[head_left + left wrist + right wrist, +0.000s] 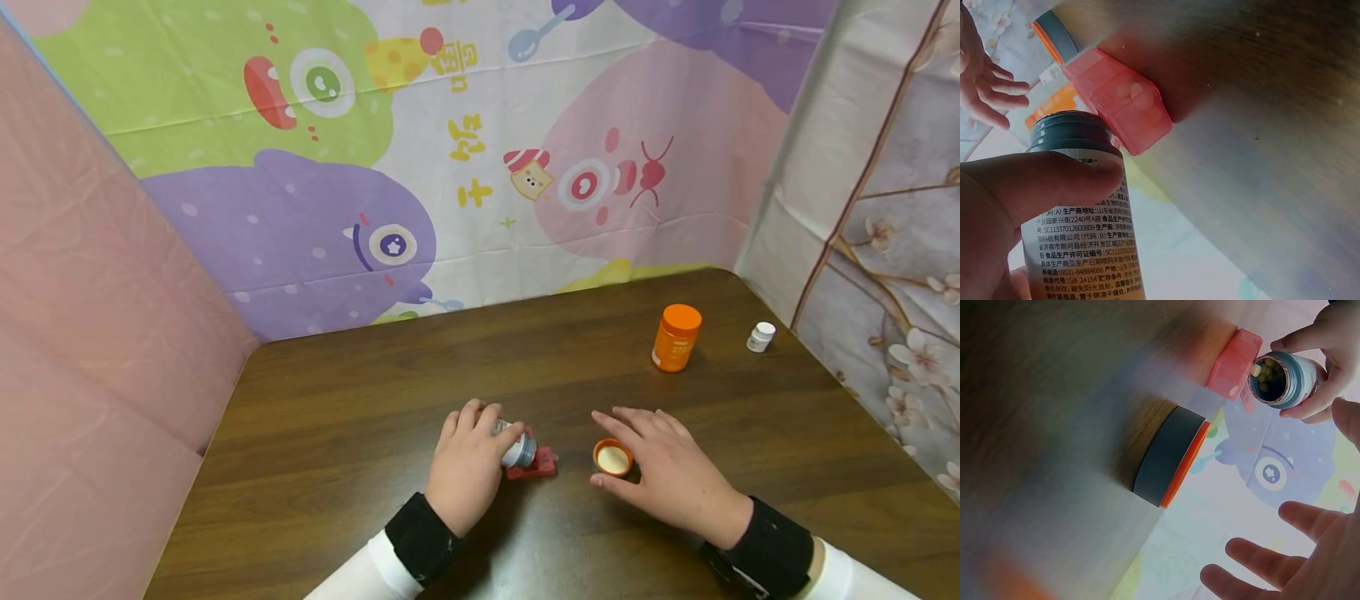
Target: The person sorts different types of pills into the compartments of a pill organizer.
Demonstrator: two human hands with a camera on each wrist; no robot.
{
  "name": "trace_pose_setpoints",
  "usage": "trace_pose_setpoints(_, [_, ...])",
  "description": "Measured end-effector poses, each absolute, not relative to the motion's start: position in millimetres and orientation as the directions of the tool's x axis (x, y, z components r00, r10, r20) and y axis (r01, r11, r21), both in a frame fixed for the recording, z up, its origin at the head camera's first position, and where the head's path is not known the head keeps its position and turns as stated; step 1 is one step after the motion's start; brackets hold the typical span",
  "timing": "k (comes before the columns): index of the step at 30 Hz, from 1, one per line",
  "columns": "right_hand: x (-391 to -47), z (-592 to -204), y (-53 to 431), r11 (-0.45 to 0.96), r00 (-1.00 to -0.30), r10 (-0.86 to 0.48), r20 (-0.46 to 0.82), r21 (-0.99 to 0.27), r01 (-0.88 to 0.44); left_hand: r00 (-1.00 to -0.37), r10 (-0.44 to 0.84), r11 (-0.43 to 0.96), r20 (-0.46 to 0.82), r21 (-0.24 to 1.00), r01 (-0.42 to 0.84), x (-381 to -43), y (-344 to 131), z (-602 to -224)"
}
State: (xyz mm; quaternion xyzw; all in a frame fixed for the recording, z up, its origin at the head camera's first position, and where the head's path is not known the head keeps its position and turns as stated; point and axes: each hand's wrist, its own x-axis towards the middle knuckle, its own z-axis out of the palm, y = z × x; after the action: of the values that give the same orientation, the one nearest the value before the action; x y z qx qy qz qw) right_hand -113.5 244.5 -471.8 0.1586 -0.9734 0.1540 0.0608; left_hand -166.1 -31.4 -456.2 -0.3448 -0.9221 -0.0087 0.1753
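My left hand [467, 468] grips an uncapped pill bottle [517, 452] with a printed label, thumb and fingers round its body. The bottle is tilted, its mouth above a translucent red pill box [543, 465]. In the right wrist view, several pale tablets [1265, 376] show inside the bottle mouth. Pale round shapes show within the pill box [1129, 100] in the left wrist view. My right hand [675, 475] is spread beside an upturned dark cap [613, 458] with an orange inner rim; the fingers are around the cap and hold nothing.
An orange jar [677, 340] with an orange lid stands at the back right of the brown wooden table [360, 400]. A small white bottle [761, 337] stands farther right, near the table's edge. Patterned cloth [480, 233] hangs behind the table.
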Motion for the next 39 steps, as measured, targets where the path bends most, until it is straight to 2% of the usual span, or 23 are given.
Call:
trace_pose_setpoints(11, [-112.7, -472.3, 245.9, 0.9, -0.938, -0.297, 0.179, -0.275, -0.338, -0.729, 0.623, 0.777, 0.285, -0.114, 0.619, -165.9, -29.7, -455.7])
trace_pose_setpoints(30, [-112.9, -472.3, 245.7, 0.899, -0.936, -0.297, 0.19, -0.274, -0.341, -0.69, 0.634, 0.76, 0.349, -0.115, 0.64, -166.8, -31.8, -455.7])
trace_pose_setpoints(39, [-112.6, -472.2, 245.4, 0.901, -0.938, -0.292, 0.186, -0.276, -0.335, -0.691, 0.641, 0.757, 0.335, -0.123, 0.642, -166.5, -31.9, -455.2])
